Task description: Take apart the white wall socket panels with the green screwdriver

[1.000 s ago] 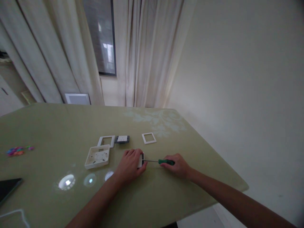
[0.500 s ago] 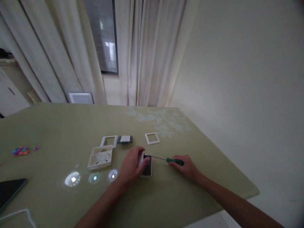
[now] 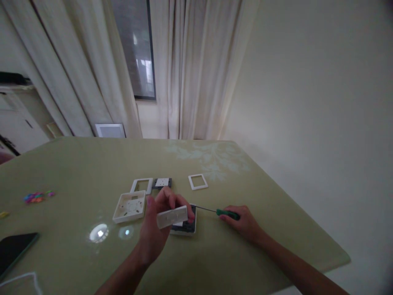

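Note:
My left hand (image 3: 155, 229) is closed on a white rectangular switch cover piece (image 3: 172, 218), tilted above the table. Beneath it lies a white wall box with a dark switch module (image 3: 190, 230), partly hidden by the fingers and the piece. A green-handled screwdriver (image 3: 227, 213) is in my right hand (image 3: 247, 223); its thin shaft points left, with the tip at the upper right corner of the box. Left of my left hand are an open white back box (image 3: 130, 207) and a white frame (image 3: 149, 187). Just behind that hand sits a dark socket module with a white face (image 3: 162, 182).
A second white frame (image 3: 198, 187) lies farther back on the pale green table (image 3: 92, 168). Small colourful pieces (image 3: 37, 198), a dark flat device (image 3: 16, 248) and a white cable (image 3: 33, 278) are at the left. The wall (image 3: 307, 123) rises beyond the right edge.
My left hand has lifted the white piece off the dark module and turned it over, moving slightly left. The screwdriver in my right hand stays at the box corner. The view has shifted slightly.

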Tool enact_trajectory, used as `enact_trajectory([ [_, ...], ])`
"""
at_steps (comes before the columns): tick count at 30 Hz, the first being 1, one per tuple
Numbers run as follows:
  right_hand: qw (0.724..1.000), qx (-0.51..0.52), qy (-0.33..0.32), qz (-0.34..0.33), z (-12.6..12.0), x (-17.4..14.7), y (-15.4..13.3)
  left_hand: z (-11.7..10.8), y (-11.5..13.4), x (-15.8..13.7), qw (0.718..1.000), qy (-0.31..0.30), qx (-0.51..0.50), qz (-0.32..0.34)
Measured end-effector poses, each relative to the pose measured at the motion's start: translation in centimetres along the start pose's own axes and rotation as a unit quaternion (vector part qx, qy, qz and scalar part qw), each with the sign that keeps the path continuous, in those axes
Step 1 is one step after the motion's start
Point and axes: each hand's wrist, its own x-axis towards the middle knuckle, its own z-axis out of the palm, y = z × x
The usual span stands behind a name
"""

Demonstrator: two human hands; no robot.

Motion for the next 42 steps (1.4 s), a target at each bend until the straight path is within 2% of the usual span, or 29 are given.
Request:
enact_trajectory([
  [6, 1.0, 0.006, -0.022, 0.002, -0.3, 0.0, -0.3, 1.3, 1.2, -0.7, 0.997, -0.066, 0.026, -0.001],
  [12, 1.0, 0.012, -0.025, 0.002, -0.3, 0.0, -0.2, 2.1, 1.9, -1.2, 0.993, -0.086, 0.079, -0.004],
  [17, 1.0, 0.014, -0.026, 0.002, -0.3, 0.0, -0.3, 2.5, 2.3, -1.0, 0.991, -0.082, 0.108, -0.014],
  [24, 1.0, 0.003, -0.016, 0.001, -0.1, 0.0, -0.2, 1.6, 1.5, -0.9, 0.985, -0.099, 0.144, -0.002],
  [32, 1.0, -0.003, -0.017, -0.002, 0.0, 0.0, 0.0, 0.9, 1.0, -0.8, 0.975, -0.078, 0.18, -0.106],
  [36, 1.0, -0.002, -0.013, -0.005, 0.0, 0.0, -0.1, 0.3, 0.7, -0.8, 0.98, -0.083, 0.158, -0.086],
  [39, 1.0, -0.002, -0.009, -0.005, 0.1, 0.0, -0.1, -0.1, 0.5, -0.9, 0.979, -0.074, 0.182, -0.06],
  [42, 1.0, -0.006, -0.003, -0.002, 0.1, 0.0, 0.0, -0.2, 0.5, -1.0, 0.977, -0.061, 0.196, -0.063],
])
